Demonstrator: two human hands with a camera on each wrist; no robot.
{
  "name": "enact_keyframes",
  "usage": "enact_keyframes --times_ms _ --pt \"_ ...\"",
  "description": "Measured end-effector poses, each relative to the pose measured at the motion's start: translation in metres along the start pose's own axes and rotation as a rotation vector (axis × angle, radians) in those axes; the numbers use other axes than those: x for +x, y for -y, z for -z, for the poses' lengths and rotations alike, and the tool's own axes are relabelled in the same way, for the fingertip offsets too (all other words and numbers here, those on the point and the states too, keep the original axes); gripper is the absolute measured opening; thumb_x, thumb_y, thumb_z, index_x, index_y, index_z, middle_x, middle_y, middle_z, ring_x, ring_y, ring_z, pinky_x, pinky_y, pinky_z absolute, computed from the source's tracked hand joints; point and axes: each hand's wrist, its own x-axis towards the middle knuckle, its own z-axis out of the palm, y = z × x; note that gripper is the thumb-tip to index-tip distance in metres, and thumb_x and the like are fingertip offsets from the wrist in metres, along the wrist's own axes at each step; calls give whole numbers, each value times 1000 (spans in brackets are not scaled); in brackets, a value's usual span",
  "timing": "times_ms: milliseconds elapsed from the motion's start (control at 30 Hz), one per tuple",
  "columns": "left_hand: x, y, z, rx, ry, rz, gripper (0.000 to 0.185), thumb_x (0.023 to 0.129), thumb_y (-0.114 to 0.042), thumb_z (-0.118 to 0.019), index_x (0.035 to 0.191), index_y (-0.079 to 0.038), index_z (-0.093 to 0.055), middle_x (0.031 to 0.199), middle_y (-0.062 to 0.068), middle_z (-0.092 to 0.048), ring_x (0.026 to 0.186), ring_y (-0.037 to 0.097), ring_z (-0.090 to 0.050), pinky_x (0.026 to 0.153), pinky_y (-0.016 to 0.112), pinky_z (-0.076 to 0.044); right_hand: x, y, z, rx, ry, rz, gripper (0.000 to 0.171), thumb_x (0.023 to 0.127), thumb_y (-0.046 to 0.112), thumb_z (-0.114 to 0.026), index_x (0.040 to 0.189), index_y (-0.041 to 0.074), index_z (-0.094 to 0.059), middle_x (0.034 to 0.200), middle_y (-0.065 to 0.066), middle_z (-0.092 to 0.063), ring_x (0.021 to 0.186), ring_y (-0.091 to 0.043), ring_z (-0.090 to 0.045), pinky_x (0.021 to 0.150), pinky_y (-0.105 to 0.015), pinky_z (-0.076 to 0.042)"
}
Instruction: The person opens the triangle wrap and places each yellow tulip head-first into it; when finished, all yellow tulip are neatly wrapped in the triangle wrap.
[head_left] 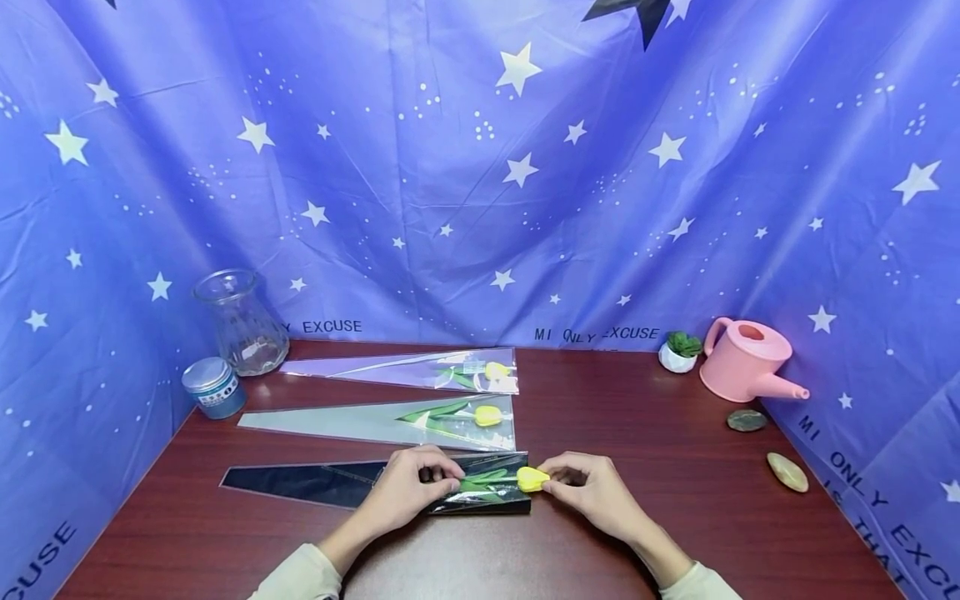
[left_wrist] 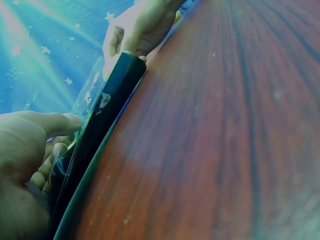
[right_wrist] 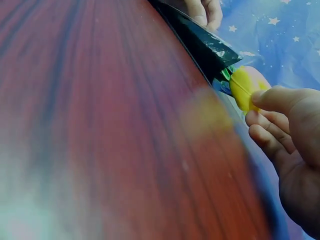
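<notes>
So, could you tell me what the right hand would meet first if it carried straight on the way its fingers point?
The right hand points left, already pinching the yellow tulip head. Straight on, it would likely meet the open end of the dark sleeve, then the left hand holding it.

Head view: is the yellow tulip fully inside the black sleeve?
No, the yellow tulip sticks out of the black sleeve, pinched by the right hand.

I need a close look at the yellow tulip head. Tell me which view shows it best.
The right wrist view: the yellow tulip head fills the frame beside the right hand. The head view shows it small; the left wrist view hides it.
</notes>
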Motion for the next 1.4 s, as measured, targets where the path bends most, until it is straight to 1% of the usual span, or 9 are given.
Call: enact_keyframes --times_ms 200,400,567,667,933,1100,1233,1333,1400 --pt "0 -2 1 7 11 -4 12 85 -21 -84 92 -30 -80 84 -19 -69 73 -2 -60 67 20 -51 6 3 -12 46 24 -17 15 88 11 -81 103 13 -79 93 -4 -79 80 -3 -71 72 -24 -60" --pt "1 -1 0 -9 16 -12 11 86 -21 -84 93 -29 -81 85 -18 -69 74 -1 -60 69 20 -51 10 5 -21 81 62 -19 16 89 15 -80 105 11 -80 93 -5 -79 81 -1 -70 71 -24 -59" --pt "1 0 0 -7 18 -23 11 86 -21 -84 93 -29 -80 87 -17 -69 75 -1 -61 69 20 -51 14 6 -26 72 66 -43 16 89 19 -81 104 14 -82 92 -2 -80 81 0 -69 71 -21 -57" --pt "0 0 0 -5 16 -27 12 86 -21 -84 93 -29 -80 88 -18 -70 75 -1 -61 69 20 -51 14 6 -27 62 64 -54 15 88 20 -82 103 16 -82 93 0 -80 82 1 -68 72 -20 -56" --pt "-3 -3 3 2 22 2 11 87 -21 -83 93 -30 -80 86 -18 -69 75 0 -60 69 21 -51 18 7 -31 16 77 -36 17 88 22 -83 104 16 -83 95 0 -81 84 2 -67 76 -20 -56" --pt "-2 -3 4 14 5 -12 13 86 -20 -84 93 -30 -80 85 -19 -69 74 -2 -60 68 20 -51 21 7 -30 3 74 -47 19 87 21 -83 105 16 -83 94 -1 -80 82 1 -67 73 -20 -56" --pt "-2 -2 5 44 -14 -32 13 84 -18 -85 92 -28 -80 85 -20 -69 74 -3 -59 67 19 -51 21 7 -26 41 95 -79 21 90 16 -80 110 9 -81 94 -5 -80 81 0 -70 72 -22 -59" --pt "-1 -2 5 58 -5 -29 13 83 -19 -86 91 -27 -80 86 -20 -69 74 -3 -59 68 19 -50 19 8 -16 48 86 -116 20 92 13 -77 111 6 -79 90 -8 -80 76 -3 -71 64 -24 -60" --pt "-1 -2 7 70 5 -24 13 83 -19 -86 92 -27 -80 88 -19 -70 75 -3 -58 68 19 -50 17 8 -5 44 58 -133 19 93 13 -76 110 4 -78 86 -10 -79 71 -7 -70 59 -27 -59"
